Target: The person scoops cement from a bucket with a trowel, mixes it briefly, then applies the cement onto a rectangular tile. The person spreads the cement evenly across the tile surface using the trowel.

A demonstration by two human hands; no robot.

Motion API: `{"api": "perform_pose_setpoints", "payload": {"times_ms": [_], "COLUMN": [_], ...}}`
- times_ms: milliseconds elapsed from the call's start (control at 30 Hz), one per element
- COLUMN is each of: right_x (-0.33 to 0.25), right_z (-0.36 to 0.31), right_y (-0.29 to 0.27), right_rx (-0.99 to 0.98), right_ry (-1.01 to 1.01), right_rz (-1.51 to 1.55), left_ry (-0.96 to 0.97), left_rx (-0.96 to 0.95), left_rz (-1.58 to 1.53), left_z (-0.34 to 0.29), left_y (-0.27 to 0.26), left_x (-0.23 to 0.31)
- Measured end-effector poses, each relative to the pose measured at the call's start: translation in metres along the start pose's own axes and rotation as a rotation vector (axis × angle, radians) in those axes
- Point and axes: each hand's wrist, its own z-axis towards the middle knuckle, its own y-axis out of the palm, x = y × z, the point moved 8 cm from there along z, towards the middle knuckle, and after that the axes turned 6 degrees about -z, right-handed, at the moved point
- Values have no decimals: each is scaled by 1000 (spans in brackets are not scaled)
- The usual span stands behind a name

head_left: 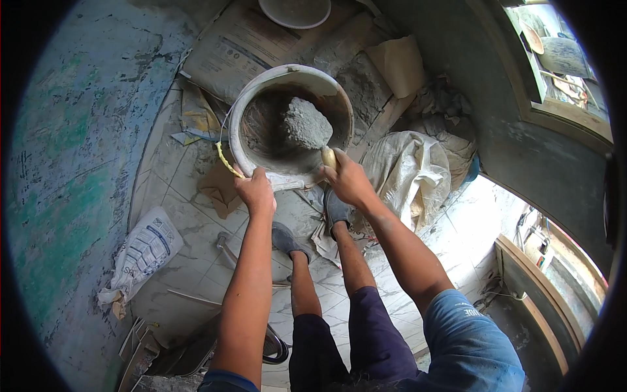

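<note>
- The left hand (pixel 256 189) is clenched on the near rim of the bucket (pixel 245 117), fingers curled over its edge.
- The right hand (pixel 349 179) grips the pale handle of a trowel (pixel 328 157), whose blade reaches into the bucket.
- A heap of grey mortar (pixel 305 124) sits on the trowel blade, inside the bucket toward its right side.
- The bucket is white, smeared grey inside, and tilted with its mouth toward the person; it stands on the floor just ahead of the feet.
- A yellow strip (pixel 225 162) hangs off the bucket's left rim, beside the left hand.
- Both feet in grey shoes (pixel 287 238) stand on the tiled floor (pixel 196 228), just below the bucket.
- Behind the bucket lies a flattened paper sack (pixel 235 46), and beyond it a round pan (pixel 295 12) at the top edge.
- To the right of the bucket, a crumpled white sack (pixel 408 173) rests against more grey bags.
- To the left on the floor, a printed white bag (pixel 144 251) lies near the blue-green wall (pixel 65 163).
- The person wears dark shorts and a blue shirt.
</note>
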Motion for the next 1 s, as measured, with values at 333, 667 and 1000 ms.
{"api": "perform_pose_setpoints", "payload": {"times_ms": [333, 667, 1000], "right_x": [-2, -16, -3], "right_z": [27, 32, 30], "right_y": [9, -4, 9], "right_rx": [-161, -198, -183], "right_ry": [147, 88, 76], "right_rz": [-337, -536, -507], "left_ry": [-1, -7, -13], "left_rx": [-17, -16, 1], "left_rz": [-40, -29, 23], "left_z": [1, 1, -4], "left_y": [-2, -1, 1], "left_x": [-12, -18, -16]}}
